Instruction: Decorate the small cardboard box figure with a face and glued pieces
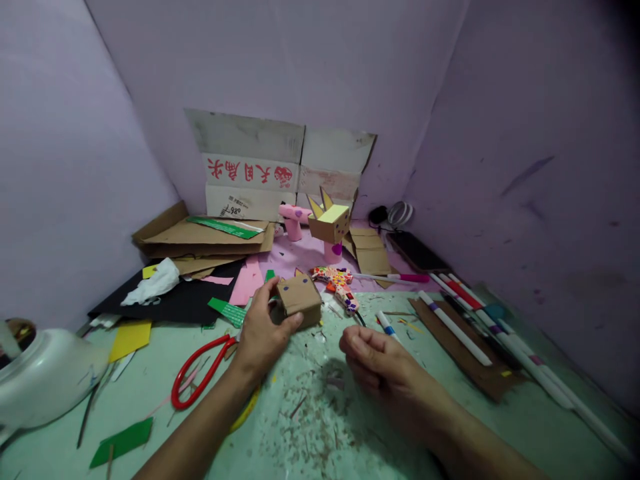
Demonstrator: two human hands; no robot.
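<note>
My left hand [263, 330] grips a small brown cardboard box [299, 299] with purple dots and a little pointed ear, resting on the pale green table [310, 420]. Thumb and fingers wrap round its left and front sides. My right hand [377, 360] rests on the table to the right of the box, fingers curled loosely into a fist, with nothing that I can make out in it. Just beyond the box lies a colourfully patterned glue gun [339, 283].
Red-handled scissors [197, 373] lie left of my left hand. Several markers [480, 320] lie on cardboard at the right. A cardboard animal figure [330, 223], pink pieces, flattened cardboard [200, 237], black sheet [180, 300], a phone [417, 252] and a white pot [45, 373] surround the area.
</note>
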